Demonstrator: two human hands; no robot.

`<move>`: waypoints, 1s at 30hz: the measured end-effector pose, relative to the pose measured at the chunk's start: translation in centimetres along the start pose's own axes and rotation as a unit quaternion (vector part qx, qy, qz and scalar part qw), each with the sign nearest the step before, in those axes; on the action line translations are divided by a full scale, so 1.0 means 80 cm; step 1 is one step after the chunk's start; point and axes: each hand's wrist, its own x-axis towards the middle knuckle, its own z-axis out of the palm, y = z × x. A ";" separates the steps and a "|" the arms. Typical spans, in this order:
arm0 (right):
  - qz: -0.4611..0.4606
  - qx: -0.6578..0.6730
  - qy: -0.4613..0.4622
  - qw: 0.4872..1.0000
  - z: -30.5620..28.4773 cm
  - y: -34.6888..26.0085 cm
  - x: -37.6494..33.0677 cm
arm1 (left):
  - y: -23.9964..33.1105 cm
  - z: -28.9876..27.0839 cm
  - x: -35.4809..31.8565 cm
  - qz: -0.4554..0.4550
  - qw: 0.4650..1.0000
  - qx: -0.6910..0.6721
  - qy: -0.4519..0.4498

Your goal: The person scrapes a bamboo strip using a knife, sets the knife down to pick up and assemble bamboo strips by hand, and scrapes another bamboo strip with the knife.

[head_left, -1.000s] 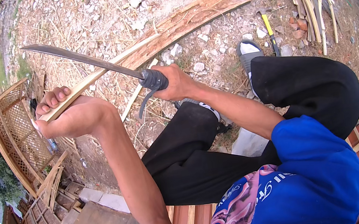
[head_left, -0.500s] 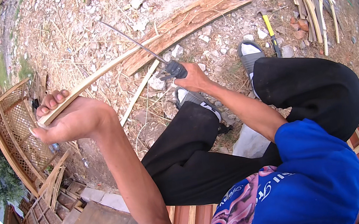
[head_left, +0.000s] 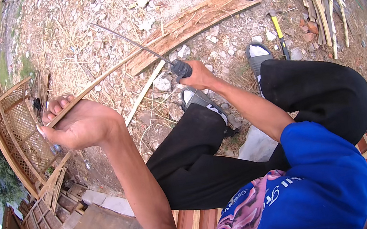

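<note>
Left hand: fingers curled over the near end of a wooden strip, palm turned up; hand (head_left: 83,124).
Wooden strip (head_left: 98,81): long axis slants from the left hand away and rightward; its far end overlaps the plank in view, contact unclear.
Long knife (head_left: 135,44): blade points forward and left from its dark wrapped handle, crossing the strip's line nearer its far end; whether they touch, I cannot tell.
Right hand (head_left: 199,75): closed around the handle, right of the strip and nearer its far end; the left is nearer its near end.
Plank (head_left: 207,20): on the ground ahead of the right hand, slanting away rightward.
</note>
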 end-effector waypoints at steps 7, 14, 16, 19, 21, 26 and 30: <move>-0.102 -0.001 -0.023 0.995 0.015 -0.093 -0.022 | -0.003 0.006 0.005 0.022 0.999 0.021 0.019; 0.074 0.003 -0.017 0.997 -0.009 0.004 0.006 | -0.003 0.005 0.006 0.000 1.000 0.022 0.021; 0.067 -0.091 -0.001 0.994 -0.020 0.008 0.008 | -0.002 0.006 0.000 0.004 1.000 0.007 0.013; 0.073 -0.108 -0.006 0.991 -0.010 -0.001 0.000 | 0.000 0.002 0.001 0.009 1.000 0.004 0.008; 0.070 -0.097 -0.005 0.993 0.009 -0.023 -0.007 | -0.004 0.000 0.009 0.021 0.999 0.022 0.015; -0.132 0.007 -0.048 0.990 0.015 -0.064 -0.017 | -0.001 0.012 0.006 0.017 1.000 -0.003 0.003; 0.086 -0.046 0.037 0.995 -0.014 0.047 0.015 | -0.004 0.015 -0.001 0.010 1.000 0.009 0.003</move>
